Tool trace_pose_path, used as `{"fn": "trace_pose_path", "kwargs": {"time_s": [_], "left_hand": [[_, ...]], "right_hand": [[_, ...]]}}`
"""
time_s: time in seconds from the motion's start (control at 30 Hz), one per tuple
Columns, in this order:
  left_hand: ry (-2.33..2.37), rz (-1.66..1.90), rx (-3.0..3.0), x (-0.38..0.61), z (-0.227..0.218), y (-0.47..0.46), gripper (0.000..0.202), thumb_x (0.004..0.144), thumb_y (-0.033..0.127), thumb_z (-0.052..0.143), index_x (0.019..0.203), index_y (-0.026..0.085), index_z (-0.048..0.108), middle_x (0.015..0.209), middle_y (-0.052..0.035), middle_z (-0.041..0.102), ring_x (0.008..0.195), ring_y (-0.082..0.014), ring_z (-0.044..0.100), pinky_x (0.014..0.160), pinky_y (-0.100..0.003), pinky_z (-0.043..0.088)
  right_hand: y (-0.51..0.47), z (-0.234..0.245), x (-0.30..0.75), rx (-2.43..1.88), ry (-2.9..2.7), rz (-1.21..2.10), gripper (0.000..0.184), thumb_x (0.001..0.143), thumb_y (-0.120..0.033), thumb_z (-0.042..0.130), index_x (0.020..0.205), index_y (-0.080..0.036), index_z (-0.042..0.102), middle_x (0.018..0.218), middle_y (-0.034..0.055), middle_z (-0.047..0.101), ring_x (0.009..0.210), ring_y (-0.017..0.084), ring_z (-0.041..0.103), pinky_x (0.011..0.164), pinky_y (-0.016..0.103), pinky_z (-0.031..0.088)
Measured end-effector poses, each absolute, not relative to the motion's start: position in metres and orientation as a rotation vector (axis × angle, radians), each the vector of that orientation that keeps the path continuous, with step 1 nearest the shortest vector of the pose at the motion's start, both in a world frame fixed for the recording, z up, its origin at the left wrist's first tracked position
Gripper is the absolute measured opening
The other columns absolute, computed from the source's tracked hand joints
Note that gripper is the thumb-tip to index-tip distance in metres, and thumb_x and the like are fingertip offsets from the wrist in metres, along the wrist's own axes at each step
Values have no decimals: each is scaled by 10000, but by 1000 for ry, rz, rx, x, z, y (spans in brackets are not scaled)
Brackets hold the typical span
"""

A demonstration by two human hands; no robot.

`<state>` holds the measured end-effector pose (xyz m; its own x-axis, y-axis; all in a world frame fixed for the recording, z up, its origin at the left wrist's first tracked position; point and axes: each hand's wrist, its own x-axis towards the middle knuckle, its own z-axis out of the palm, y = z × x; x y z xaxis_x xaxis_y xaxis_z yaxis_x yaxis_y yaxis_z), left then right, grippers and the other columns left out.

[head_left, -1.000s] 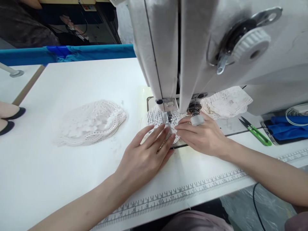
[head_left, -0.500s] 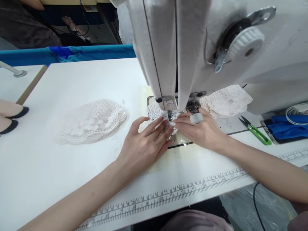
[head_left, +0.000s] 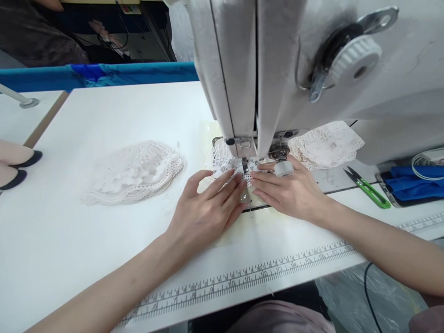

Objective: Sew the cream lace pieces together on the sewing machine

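- Nearest the person, a measuring strip runs along the front edge of the white table; both forearms cross over it.
- The left hand lies flat with its fingers lightly fanned, and the fingertips press down on the lace piece without gripping it.
- The right hand is also laid open, fingers straight and close together, pinning the lace's right edge just in front of the presser foot.
- The step in hand looks like guiding the lace under the foot for a seam. The next move calls for a steady, even push from both palms, with the fingertips kept clear of the needle (they are very close to it).
- The lace piece is white openwork with a scalloped border. It lies on the needle plate, partly under the foot, and looks thin and limp, so it would bunch easily. I cannot tell whether the needle is down in it.
- The sewing machine fills the upper view, and a white knob sits just above the right knuckles.
- A lace stack lies well to the left, and more lace sits behind the machine on the right.
- Green snips lie near a blue cloth at the far right.
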<state>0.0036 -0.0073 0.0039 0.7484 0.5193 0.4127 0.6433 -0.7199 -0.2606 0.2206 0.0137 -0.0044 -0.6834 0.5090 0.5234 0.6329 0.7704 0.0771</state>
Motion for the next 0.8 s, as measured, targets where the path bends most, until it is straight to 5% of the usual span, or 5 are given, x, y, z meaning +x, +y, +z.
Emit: {"fn": "trace_pose_path", "kwargs": {"time_s": [0.8], "left_hand": [[-995, -547, -2584, 4, -4, 9, 295, 944, 339, 496, 1168, 178, 599, 1163, -75, 684, 1119, -222, 626, 968, -437, 370]], "right_hand": [[21, -12, 220, -987, -2532, -444, 333, 984, -287, 435, 885, -217, 745, 954, 6, 748, 1034, 186, 610, 1122, 425, 272]]}}
